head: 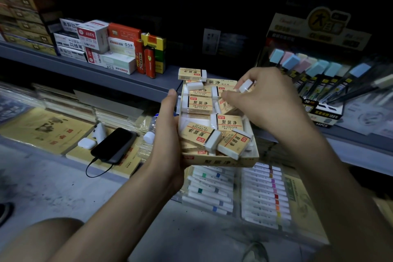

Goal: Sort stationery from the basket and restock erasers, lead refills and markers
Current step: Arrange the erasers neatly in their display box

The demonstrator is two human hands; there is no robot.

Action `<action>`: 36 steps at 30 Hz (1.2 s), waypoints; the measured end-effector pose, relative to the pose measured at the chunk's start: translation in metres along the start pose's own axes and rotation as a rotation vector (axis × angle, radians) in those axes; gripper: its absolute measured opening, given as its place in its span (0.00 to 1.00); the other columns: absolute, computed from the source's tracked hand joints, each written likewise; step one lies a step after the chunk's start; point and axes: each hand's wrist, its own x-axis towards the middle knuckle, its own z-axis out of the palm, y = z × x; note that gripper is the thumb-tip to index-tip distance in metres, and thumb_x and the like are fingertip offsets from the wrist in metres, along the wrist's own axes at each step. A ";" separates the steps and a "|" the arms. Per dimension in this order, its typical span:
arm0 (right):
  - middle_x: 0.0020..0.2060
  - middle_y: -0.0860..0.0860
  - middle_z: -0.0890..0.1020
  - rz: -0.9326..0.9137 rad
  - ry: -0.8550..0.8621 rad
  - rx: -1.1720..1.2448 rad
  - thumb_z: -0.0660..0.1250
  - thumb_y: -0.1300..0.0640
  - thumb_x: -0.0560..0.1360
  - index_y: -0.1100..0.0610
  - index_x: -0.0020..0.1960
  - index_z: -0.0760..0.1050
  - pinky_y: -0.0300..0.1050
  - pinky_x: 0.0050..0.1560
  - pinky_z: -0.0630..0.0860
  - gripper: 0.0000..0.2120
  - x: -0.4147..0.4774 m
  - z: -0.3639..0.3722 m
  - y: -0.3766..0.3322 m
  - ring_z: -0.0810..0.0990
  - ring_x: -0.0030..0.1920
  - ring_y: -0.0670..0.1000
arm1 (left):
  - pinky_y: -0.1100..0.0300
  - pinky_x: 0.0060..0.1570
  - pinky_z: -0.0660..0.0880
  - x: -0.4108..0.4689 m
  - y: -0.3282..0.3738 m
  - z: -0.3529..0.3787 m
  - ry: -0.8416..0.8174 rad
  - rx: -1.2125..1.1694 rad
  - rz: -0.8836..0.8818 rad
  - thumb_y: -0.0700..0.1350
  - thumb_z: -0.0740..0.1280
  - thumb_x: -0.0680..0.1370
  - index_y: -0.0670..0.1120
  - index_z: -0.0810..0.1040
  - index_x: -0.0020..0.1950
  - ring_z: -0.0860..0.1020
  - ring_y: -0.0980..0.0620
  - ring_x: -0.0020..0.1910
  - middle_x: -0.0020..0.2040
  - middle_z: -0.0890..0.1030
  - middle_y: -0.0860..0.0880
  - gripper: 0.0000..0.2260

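My left hand (170,134) grips the left side of a yellow cardboard eraser box (221,162) and holds it up in front of the grey shelf. Several tan-sleeved white 2B erasers (200,104) lie loose and jumbled inside it. My right hand (268,100) hovers over the box's far right part and pinches one eraser (246,85) between its fingers. Another single eraser (192,74) sits on the shelf edge just behind the box.
Boxes of lead refills (119,61) and lighters (148,60) stand on the grey shelf (89,70) at left. A display of pastel-capped pencils (314,70) stands at right. Marker trays (234,193) lie below the box. A phone (113,144) rests on notebooks at lower left.
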 end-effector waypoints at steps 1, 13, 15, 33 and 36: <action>0.35 0.46 0.82 0.005 -0.009 -0.024 0.75 0.42 0.73 0.48 0.51 0.79 0.45 0.35 0.76 0.13 -0.001 0.001 0.000 0.81 0.36 0.47 | 0.61 0.30 0.80 0.000 0.000 0.000 -0.001 0.000 -0.002 0.66 0.51 0.82 0.46 0.86 0.53 0.87 0.47 0.39 0.45 0.88 0.43 0.31; 0.41 0.49 0.82 -0.060 0.112 -0.246 0.75 0.34 0.70 0.50 0.50 0.80 0.49 0.42 0.78 0.20 -0.009 0.009 -0.001 0.82 0.44 0.56 | 0.60 0.29 0.80 0.000 -0.001 -0.001 -0.009 0.003 0.013 0.66 0.51 0.82 0.46 0.86 0.54 0.87 0.47 0.38 0.44 0.88 0.42 0.31; 0.40 0.49 0.82 -0.082 0.098 -0.262 0.74 0.34 0.71 0.49 0.49 0.81 0.49 0.41 0.78 0.20 -0.009 0.006 0.000 0.82 0.43 0.55 | 0.60 0.30 0.80 0.000 -0.001 -0.001 -0.003 0.004 0.017 0.66 0.51 0.82 0.46 0.86 0.53 0.87 0.47 0.40 0.45 0.88 0.42 0.30; 0.46 0.46 0.81 -0.048 -0.257 0.110 0.75 0.50 0.75 0.47 0.55 0.75 0.53 0.42 0.80 0.12 -0.004 -0.027 0.003 0.82 0.45 0.51 | 0.62 0.27 0.79 -0.002 0.000 0.003 0.000 -0.020 0.021 0.65 0.52 0.82 0.46 0.86 0.49 0.87 0.49 0.36 0.41 0.88 0.44 0.29; 0.47 0.42 0.79 -0.101 -0.314 0.121 0.68 0.54 0.79 0.44 0.61 0.76 0.45 0.40 0.76 0.12 -0.003 -0.031 0.005 0.80 0.44 0.45 | 0.61 0.27 0.79 -0.002 0.000 0.002 0.006 -0.025 0.026 0.65 0.52 0.82 0.47 0.86 0.47 0.87 0.48 0.36 0.42 0.88 0.44 0.29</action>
